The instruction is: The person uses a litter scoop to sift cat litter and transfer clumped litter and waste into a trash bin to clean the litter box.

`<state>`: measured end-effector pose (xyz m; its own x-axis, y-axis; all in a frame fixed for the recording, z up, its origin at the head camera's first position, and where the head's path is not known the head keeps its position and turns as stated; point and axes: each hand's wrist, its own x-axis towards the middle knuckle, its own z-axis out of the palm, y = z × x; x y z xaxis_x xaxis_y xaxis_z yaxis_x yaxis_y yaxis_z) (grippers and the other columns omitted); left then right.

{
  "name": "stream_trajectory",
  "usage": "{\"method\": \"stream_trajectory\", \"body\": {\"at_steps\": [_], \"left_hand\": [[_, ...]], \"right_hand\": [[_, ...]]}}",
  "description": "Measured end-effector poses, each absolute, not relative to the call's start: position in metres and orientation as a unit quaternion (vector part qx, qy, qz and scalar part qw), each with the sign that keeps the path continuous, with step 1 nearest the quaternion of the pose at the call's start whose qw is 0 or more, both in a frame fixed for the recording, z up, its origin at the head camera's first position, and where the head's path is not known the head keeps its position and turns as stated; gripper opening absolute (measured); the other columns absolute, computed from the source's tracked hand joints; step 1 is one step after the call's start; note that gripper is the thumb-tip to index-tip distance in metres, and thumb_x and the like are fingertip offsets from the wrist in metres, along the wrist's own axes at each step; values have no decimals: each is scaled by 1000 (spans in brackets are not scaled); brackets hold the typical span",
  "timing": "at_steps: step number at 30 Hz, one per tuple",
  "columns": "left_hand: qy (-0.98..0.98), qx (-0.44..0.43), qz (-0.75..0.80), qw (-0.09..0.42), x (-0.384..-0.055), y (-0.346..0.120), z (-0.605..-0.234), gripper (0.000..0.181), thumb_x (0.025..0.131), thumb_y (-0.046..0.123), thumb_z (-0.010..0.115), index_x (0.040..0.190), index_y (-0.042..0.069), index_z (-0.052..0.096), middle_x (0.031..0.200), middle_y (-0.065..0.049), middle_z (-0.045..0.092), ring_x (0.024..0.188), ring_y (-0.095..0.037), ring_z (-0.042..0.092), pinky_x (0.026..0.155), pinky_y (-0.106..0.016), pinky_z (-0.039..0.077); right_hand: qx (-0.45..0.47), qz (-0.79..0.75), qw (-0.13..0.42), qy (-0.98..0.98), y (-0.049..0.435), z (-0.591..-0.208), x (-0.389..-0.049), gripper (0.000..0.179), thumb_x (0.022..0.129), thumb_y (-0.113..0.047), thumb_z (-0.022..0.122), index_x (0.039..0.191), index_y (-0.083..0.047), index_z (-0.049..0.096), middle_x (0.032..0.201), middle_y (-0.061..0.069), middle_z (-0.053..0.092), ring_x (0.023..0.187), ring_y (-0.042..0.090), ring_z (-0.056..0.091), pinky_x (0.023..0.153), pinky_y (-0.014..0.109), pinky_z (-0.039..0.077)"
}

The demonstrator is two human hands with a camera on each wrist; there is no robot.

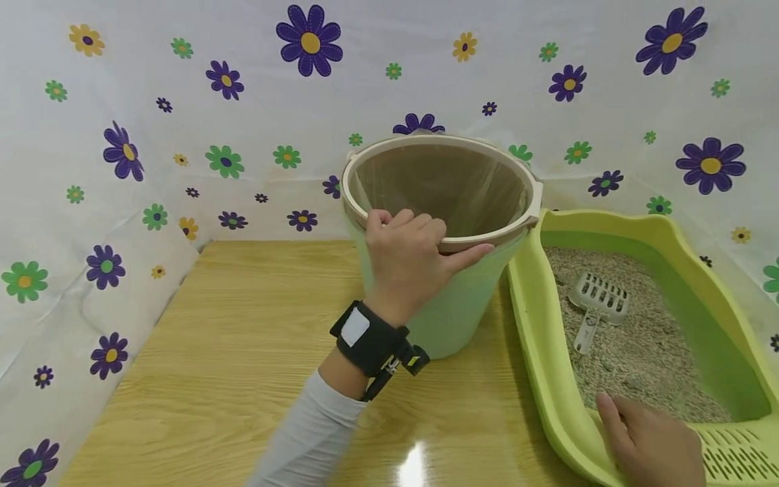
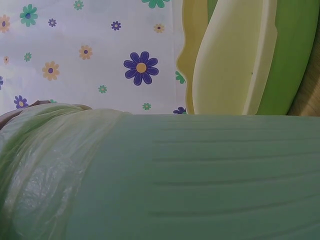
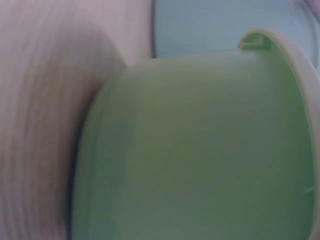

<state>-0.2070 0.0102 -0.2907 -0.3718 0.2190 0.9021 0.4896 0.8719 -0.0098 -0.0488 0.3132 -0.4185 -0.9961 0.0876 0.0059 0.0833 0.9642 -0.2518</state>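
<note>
A pale green trash can (image 1: 450,304) with a beige rim ring stands upright on the table, lined with a thin plastic bag (image 1: 426,179). My left hand (image 1: 404,260) grips its near rim, fingers curled over the edge and thumb along the outside. Bag film (image 2: 55,165) is folded down outside the can in the left wrist view. Low at the right, my right hand (image 1: 654,443) holds the near rim of a yellow-green litter box (image 1: 538,325); its fingertips are partly hidden. Inside, a slotted litter scoop (image 1: 599,297) lies on the litter (image 1: 645,358).
The wooden table (image 1: 243,365) carries both containers, side by side and close together. A white flower-print sheet (image 1: 243,122) rises behind and at both sides. A slotted ledge (image 1: 739,456) forms the box's near right part.
</note>
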Motion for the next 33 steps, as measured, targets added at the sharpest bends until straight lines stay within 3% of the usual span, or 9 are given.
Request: {"method": "stream_trajectory", "body": {"at_steps": [3, 5, 8, 10, 15, 19, 23, 26, 33], "left_hand": [[-822, -212, -120, 515, -211, 4, -291, 65, 72, 74, 59, 47, 18, 40, 45, 5, 40, 47, -13, 38, 68, -40, 35], [-822, -214, -116, 516, -213, 0, -291, 65, 73, 74, 58, 47, 17, 41, 45, 5, 40, 47, -14, 39, 68, -41, 35], [-820, -215, -112, 519, -216, -3, -291, 65, 74, 74, 58, 47, 17, 41, 45, 4, 41, 47, -14, 39, 69, -41, 35], [-819, -214, -112, 520, -218, -5, -290, 65, 75, 73, 57, 48, 17, 41, 45, 4, 41, 48, -15, 40, 70, -41, 35], [-817, -205, -104, 528, -222, -10, -290, 66, 74, 74, 57, 47, 16, 41, 44, 4, 41, 47, -15, 40, 70, -41, 35], [-818, -202, -101, 528, -222, -13, -291, 66, 74, 74, 57, 47, 16, 41, 44, 4, 40, 46, -15, 39, 69, -41, 34], [-823, -206, -103, 520, -219, -13, -293, 66, 74, 74, 56, 47, 17, 40, 44, 4, 40, 46, -15, 38, 68, -41, 34], [-823, -208, -106, 518, -216, -12, -294, 66, 74, 75, 56, 47, 17, 40, 44, 5, 39, 46, -14, 37, 67, -41, 34], [-815, -213, -124, 525, -210, -7, -292, 65, 73, 74, 58, 47, 17, 41, 44, 5, 40, 47, -14, 38, 69, -41, 35]], "right_hand": [[-10, 128, 54, -990, 305, -422, -56, 37, 100, -40, 39, 85, -17, 63, 67, 4, 63, 57, 19, 58, 47, 36, 36], [11, 119, 35, -992, 303, -417, -63, 40, 100, -43, 38, 111, -16, 63, 90, 15, 70, 72, 31, 66, 50, 41, 41], [40, 87, -11, -995, 304, -395, -79, 55, 99, -51, 33, 143, -19, 40, 128, 24, 57, 103, 49, 60, 55, 47, 47], [59, 55, -34, -996, 307, -374, -97, 62, 97, -57, 31, 147, -21, 31, 134, 25, 52, 105, 51, 58, 48, 40, 45], [133, 57, -86, -986, 315, -337, -159, 66, 95, -58, 38, 139, -10, 44, 114, 24, 65, 91, 38, 66, 53, 36, 48], [167, 144, -208, -953, 324, -354, -206, 57, 97, -43, 48, 134, 0, 48, 99, 16, 68, 81, 23, 66, 70, 39, 52], [177, 118, -275, -938, 328, -387, -228, 53, 96, -35, 53, 135, -1, 47, 122, 23, 59, 99, 32, 64, 80, 45, 51], [196, 69, -273, -939, 326, -405, -231, 46, 94, -30, 56, 131, -3, 53, 128, 23, 55, 107, 36, 60, 84, 49, 49], [194, 17, -222, -956, 330, -406, -222, 36, 87, -33, 64, 113, -8, 64, 99, 6, 68, 74, 14, 62, 62, 35, 48]]}}
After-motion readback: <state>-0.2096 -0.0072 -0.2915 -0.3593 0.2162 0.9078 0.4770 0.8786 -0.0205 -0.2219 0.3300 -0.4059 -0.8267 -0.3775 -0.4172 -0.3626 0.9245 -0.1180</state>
